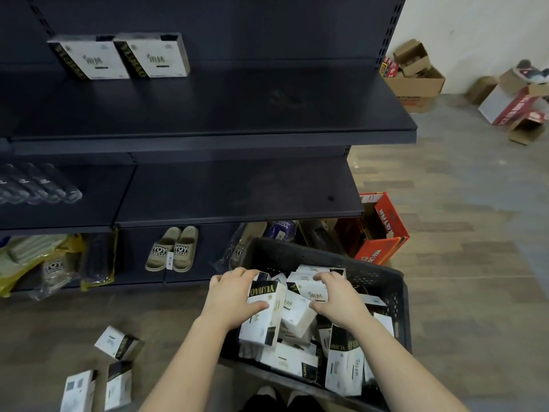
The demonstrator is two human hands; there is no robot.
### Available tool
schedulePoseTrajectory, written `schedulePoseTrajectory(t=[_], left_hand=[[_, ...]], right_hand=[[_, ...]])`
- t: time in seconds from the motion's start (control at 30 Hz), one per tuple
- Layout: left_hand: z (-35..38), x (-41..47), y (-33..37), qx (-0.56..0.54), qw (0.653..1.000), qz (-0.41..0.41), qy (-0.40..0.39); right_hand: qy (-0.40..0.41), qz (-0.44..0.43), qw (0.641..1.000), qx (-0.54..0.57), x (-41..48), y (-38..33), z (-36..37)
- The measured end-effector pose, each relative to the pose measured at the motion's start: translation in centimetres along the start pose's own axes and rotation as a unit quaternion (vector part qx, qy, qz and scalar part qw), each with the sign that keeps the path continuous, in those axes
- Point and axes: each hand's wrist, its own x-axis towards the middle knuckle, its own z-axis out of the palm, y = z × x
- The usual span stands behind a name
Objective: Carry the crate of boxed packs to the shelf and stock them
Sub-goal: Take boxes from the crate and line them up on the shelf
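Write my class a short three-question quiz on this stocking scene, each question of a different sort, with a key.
1. True or false: two boxes stand on the upper shelf.
2. How many loose boxes lie on the floor to the left of the crate?
3. Where are the left hand and the right hand? A: in the crate. B: on the upper shelf. C: on the floor.

Key: 1 true; 2 three; 3 A.
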Motion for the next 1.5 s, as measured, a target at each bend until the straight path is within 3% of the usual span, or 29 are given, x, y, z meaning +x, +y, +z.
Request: schedulePoseTrajectory(t=[0.67,1.1,1.33,1.5], left_hand=[[7.9,-1.4,-6.3,-0.025,0.996,-0.067,-0.057],[9.1,-0.7,-8.4,-0.028,0.995,-0.085,-0.053],[7.5,0.0,-7.3,-0.039,0.996,-0.074,-0.040],[3.8,1.0,-5.7,-0.039,0.998,-0.054,-0.017]], right_hand=[[-0.159,0.048,0.985,0.039,3.0,-3.0,12.3],[-0.124,0.140,0.963,0.195,4.2,-3.5,16.1],[-0.121,0.137,0.955,0.235,3.8,-3.4,12.8],[-0.076,0.106,0.960,0.248,3.9,-4.9,7.6]])
